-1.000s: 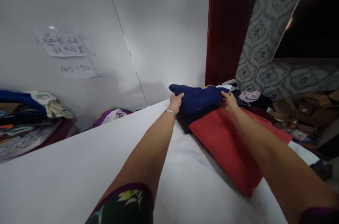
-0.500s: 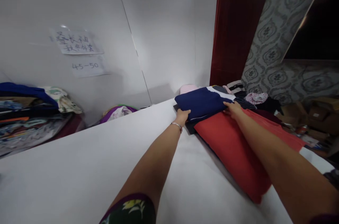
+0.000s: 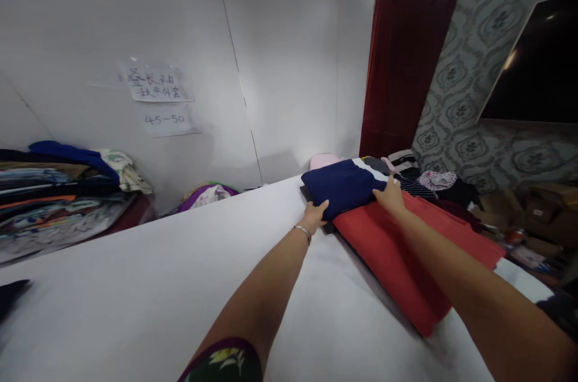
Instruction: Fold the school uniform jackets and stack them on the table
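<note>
A folded navy blue garment point(image 3: 341, 186) with a white band lies at the far end of the white table, on top of other folded clothes. My left hand point(image 3: 316, 215) is closed on its near left edge, thumb uppermost, with a bracelet at the wrist. At the garment's right edge, by the white band, my right hand point(image 3: 390, 196) grips with its thumb toward the left; some of its fingers are hidden. A red garment point(image 3: 388, 249) spreads from under the navy one toward me, beneath my right forearm. Dark cloth shows under both.
Stacked clothes point(image 3: 58, 189) stand left of the table point(image 3: 180, 285). A purple-rimmed bundle point(image 3: 208, 195) sits behind its far edge. More clothes point(image 3: 438, 180) and cardboard boxes point(image 3: 537, 207) are at right. A dark item point(image 3: 11, 296) lies at the left edge.
The view has shifted, bringing the dark item at the left into sight. My right hand has slid slightly left along the navy garment's edge. Both hands stay on it.
</note>
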The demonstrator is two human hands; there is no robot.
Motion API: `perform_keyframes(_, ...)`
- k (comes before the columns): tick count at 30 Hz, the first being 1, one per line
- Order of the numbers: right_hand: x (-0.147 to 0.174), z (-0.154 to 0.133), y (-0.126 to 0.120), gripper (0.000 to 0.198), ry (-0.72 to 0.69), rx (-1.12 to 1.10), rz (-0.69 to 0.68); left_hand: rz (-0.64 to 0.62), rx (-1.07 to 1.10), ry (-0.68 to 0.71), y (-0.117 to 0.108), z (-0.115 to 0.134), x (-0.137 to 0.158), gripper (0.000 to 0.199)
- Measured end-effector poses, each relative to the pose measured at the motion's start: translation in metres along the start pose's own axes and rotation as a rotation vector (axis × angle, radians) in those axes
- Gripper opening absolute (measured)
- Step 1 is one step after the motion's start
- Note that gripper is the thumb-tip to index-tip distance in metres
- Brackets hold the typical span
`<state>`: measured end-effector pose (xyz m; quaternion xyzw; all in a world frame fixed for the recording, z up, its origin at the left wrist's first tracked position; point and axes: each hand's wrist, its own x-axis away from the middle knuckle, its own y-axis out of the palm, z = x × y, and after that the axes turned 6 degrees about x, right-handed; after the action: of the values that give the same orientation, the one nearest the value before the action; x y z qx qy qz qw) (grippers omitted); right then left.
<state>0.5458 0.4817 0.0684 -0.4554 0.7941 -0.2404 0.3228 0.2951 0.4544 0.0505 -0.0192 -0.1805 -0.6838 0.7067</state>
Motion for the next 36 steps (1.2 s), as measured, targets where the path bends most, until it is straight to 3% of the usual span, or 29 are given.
perform_keyframes(2, 0.016, -0.012, 0.003, 0.072, -0.218, 0.181, -0.034, -0.029, -0.023, -0.03, -0.011, -0.005, 0.019, 0.062)
perform_keyframes(4, 0.032, -0.023, 0.007, 0.062, -0.379, 0.296, -0.223, -0.057, -0.053, -0.068, -0.025, -0.014, 0.042, 0.063)
perform_keyframes(7, 0.055, -0.034, 0.012, 0.054, -0.407, 0.373, -0.447, -0.09, -0.095, -0.108, -0.054, -0.025, 0.081, 0.048)
perform_keyframes(11, 0.09, -0.045, 0.018, 0.05, -0.445, 0.343, -0.454, -0.074, -0.129, -0.11, -0.104, -0.029, 0.141, 0.031)
perform_keyframes(13, 0.118, -0.052, 0.025, 0.046, -0.512, 0.172, -0.531, -0.026, -0.133, -0.097, -0.132, -0.027, 0.173, 0.028)
perform_keyframes(16, 0.177, -0.063, 0.036, 0.043, -0.58, -0.137, -0.775, 0.093, -0.126, -0.065, -0.175, -0.026, 0.221, 0.028)
perform_keyframes(20, 0.26, -0.077, 0.037, 0.048, -0.696, -0.145, -1.19, 0.274, -0.127, -0.01, -0.234, -0.023, 0.287, 0.03)
perform_keyframes(22, 0.292, -0.085, 0.035, 0.05, -0.763, -0.141, -1.292, 0.372, -0.142, 0.031, -0.264, -0.019, 0.32, 0.031)
perform_keyframes(25, 0.328, -0.093, 0.039, 0.05, -0.853, -0.159, -1.299, 0.525, -0.183, 0.106, -0.307, -0.009, 0.369, 0.028)
perform_keyframes(30, 0.372, -0.087, 0.069, 0.037, -0.917, -0.205, -1.161, 0.751, -0.268, 0.244, -0.37, 0.008, 0.439, 0.027)
perform_keyframes(36, 0.423, -0.086, 0.091, 0.038, -0.987, -0.251, -1.013, 0.919, -0.519, 0.489, -0.418, 0.014, 0.492, 0.029)
